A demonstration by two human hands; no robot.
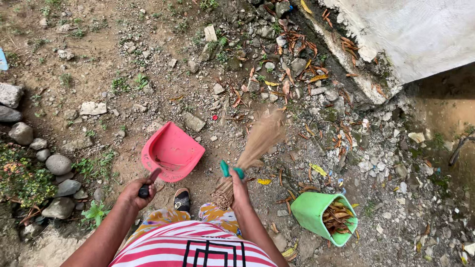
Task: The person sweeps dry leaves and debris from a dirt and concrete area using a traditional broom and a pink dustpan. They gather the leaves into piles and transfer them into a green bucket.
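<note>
My left hand point(137, 190) grips the dark handle of a pink dustpan point(172, 151) that rests on the dirt ahead of me. In my right hand point(239, 190) is a straw broom point(261, 138) with a green band at its neck. Its bristles are blurred and point up and away toward scattered dry leaves point(297, 74) among the stones. The dustpan lies just left of the broom, its open mouth facing away from me.
A green bucket point(316, 210) holding dry leaves lies tipped at my right. Rounded stones point(58, 164) edge a plant bed on the left. A concrete slab point(415, 34) rises at the upper right. My sandalled foot point(182, 199) stands near the dustpan.
</note>
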